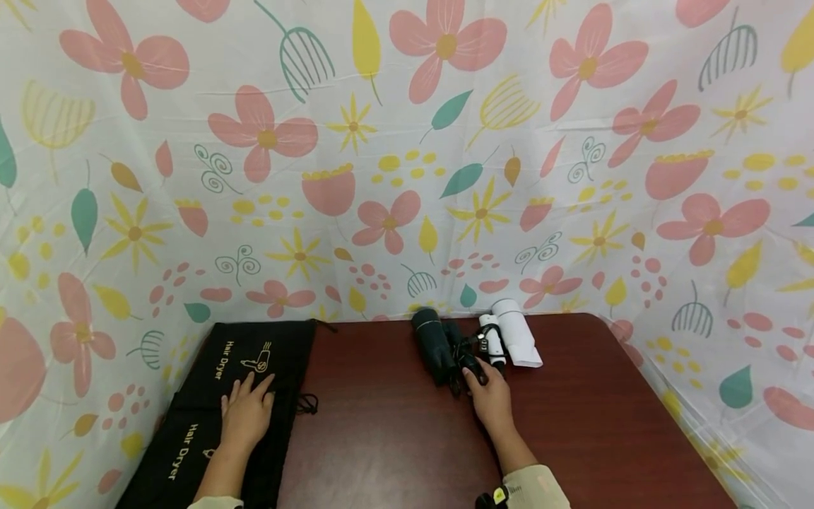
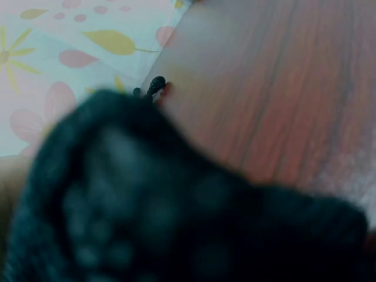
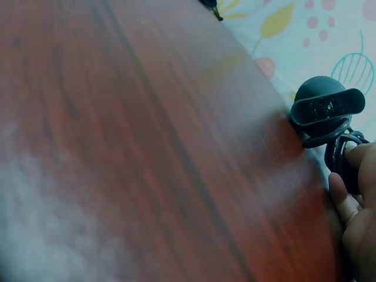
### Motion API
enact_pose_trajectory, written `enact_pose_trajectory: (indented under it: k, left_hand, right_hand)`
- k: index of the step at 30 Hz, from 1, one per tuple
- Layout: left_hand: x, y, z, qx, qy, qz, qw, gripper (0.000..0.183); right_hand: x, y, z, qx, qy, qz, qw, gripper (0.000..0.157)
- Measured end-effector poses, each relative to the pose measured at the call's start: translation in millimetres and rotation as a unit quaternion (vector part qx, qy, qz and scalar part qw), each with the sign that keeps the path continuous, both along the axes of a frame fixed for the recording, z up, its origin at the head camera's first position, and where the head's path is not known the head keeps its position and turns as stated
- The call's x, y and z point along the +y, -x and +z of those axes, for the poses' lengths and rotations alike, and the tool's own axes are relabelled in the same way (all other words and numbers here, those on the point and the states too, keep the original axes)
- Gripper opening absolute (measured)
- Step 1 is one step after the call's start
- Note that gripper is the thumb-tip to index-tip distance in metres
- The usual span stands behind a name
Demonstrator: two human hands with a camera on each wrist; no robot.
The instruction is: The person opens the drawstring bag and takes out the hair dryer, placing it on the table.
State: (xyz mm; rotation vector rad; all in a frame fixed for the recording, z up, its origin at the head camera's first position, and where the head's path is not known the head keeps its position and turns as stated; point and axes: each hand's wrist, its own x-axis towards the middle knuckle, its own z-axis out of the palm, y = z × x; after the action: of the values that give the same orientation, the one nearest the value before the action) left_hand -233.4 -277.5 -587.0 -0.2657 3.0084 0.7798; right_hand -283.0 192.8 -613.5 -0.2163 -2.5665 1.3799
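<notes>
Two black drawstring bags printed "Hair Dryer" lie at the left of the table: a far bag (image 1: pixel 280 346) and a near bag (image 1: pixel 159 452). My left hand (image 1: pixel 246 413) rests on them, fingers spread and fairly straight. Dark blurred fabric (image 2: pixel 147 194) fills the lower left wrist view. At the table's back, a dark hair dryer (image 1: pixel 431 345) lies beside a white hair dryer (image 1: pixel 516 334). My right hand (image 1: pixel 492 399) grips a bundled black cord (image 1: pixel 472 366) between the two. In the right wrist view, fingers and thumb (image 3: pixel 338 188) pinch this cord, next to the dark dryer's end (image 3: pixel 326 106).
The dark red wooden table (image 1: pixel 381 438) reaches back to a floral cloth (image 1: pixel 394 141) that hangs behind and at both sides. A black drawstring (image 1: pixel 307 404) sticks out from the bags' right edge. Black wristwear (image 1: pixel 492 498) sits at the right sleeve.
</notes>
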Motion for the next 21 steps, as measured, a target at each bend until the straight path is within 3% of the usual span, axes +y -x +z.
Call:
enact_pose_trajectory:
  k: [12,21]
  left_hand:
    - [-1.8,2.0,0.8,-0.007,0.003,-0.007,0.9999,0.048]
    - [-3.2,2.1,1.3,-0.011,0.005,-0.010,0.9999,0.049]
  right_hand:
    - [-3.8,0.7,-2.4,0.014,0.044,-0.041,0.998,0.045]
    - [-3.2,1.7,-2.8,0.015,0.050,-0.043,0.998,0.044]
